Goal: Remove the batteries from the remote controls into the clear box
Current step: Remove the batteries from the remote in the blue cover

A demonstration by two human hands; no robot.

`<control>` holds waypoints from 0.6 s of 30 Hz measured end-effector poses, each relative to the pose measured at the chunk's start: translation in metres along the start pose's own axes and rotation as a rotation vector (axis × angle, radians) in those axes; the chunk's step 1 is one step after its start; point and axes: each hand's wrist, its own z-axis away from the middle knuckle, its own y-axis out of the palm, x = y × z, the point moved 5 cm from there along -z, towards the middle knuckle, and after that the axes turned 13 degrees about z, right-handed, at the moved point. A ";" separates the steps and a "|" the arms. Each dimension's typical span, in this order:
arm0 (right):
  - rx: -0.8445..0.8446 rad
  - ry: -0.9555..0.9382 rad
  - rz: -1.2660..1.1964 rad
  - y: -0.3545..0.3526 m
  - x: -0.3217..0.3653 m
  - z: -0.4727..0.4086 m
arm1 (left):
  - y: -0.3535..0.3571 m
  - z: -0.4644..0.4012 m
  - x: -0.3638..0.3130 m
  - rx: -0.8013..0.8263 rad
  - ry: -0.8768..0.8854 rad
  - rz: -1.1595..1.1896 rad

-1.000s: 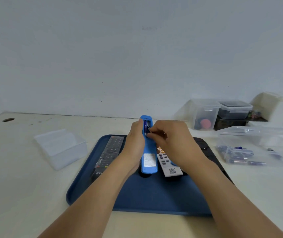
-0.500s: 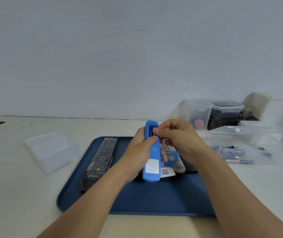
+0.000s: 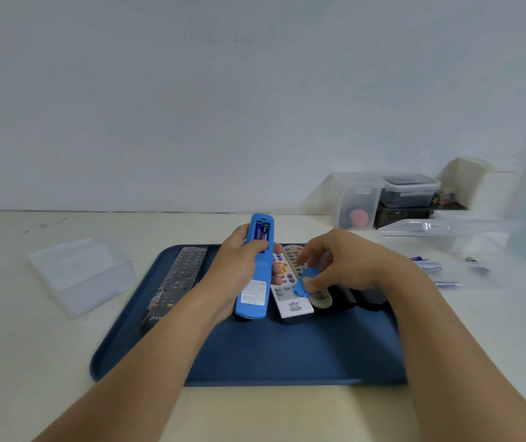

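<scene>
The blue remote sits back-up in my left hand, fingers wrapped round it above the tray, its open bay showing two blue batteries. My right hand pinches the blue cover over the grey remotes.

Nothing reads clearly: the blue remote has a white label below the left hand's fingers, its print apparently too blurred.
</scene>
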 end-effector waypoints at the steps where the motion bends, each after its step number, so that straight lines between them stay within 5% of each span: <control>1: -0.004 -0.002 -0.013 0.000 -0.001 0.000 | 0.000 0.000 0.000 -0.002 -0.004 0.004; 10: 0.042 -0.052 -0.256 -0.004 -0.011 0.005 | 0.000 0.006 0.001 -0.042 -0.137 0.080; 18: -0.106 -0.154 -0.972 -0.016 0.019 0.004 | 0.001 0.005 -0.001 0.002 -0.106 0.159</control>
